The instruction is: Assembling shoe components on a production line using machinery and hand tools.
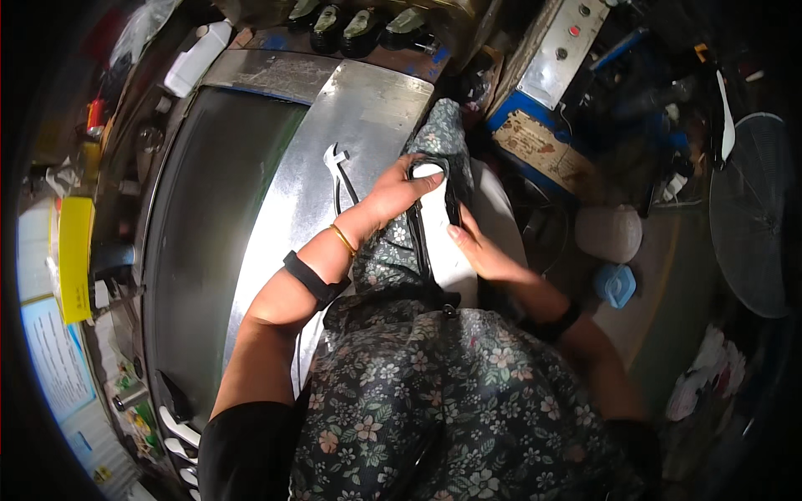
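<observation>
On my lap, over the floral apron (468, 384), lies a white shoe last (434, 217) with a black shoe upper (420, 242) wrapped along its edges, its bottom side facing up. My left hand (399, 194) grips the toe end from the left, thumb pressed on the white surface. From the right, my right hand (478, 246) closes round the side of the same piece, thumb along its edge. The fingers beneath are hidden. Just left of my left hand, a pair of lasting pincers (336, 171) rests on the shiny metal plate (292, 192).
A dark conveyor belt (213, 192) runs along the left. Several black shoes (361, 33) stand at the far end. To the right are a control box (564, 50) with buttons, a light blue container (616, 285) and a round mesh guard (752, 213). A yellow box (75, 259) sits far left.
</observation>
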The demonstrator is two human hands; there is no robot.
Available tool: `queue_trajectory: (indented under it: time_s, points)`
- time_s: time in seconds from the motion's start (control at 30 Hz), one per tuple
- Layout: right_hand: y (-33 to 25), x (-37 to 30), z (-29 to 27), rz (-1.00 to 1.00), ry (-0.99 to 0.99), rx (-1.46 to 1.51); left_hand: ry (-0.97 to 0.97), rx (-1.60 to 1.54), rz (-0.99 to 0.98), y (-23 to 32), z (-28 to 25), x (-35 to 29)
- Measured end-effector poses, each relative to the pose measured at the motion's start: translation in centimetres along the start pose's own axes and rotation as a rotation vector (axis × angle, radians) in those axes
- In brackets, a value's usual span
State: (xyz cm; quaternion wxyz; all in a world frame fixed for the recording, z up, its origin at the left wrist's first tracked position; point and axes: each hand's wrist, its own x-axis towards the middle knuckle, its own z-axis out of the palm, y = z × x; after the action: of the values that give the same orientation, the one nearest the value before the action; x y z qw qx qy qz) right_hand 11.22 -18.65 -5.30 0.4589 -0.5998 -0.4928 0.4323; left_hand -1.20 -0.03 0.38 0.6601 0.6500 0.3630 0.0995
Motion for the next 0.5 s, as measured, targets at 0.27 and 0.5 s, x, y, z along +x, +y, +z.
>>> queue_trajectory:
  time_s: [0.27, 0.5]
  points:
    - [-7.2, 4.2, 2.3, 0.359, 0.101, 0.040, 0.340, 0.778, -0.098, 1.8, 0.3, -3.2]
    - [-5.1, 4.3, 4.5, 0.154, 0.193, 0.143, 0.166, 0.387, 0.173, 0.0, -1.5, -7.4]
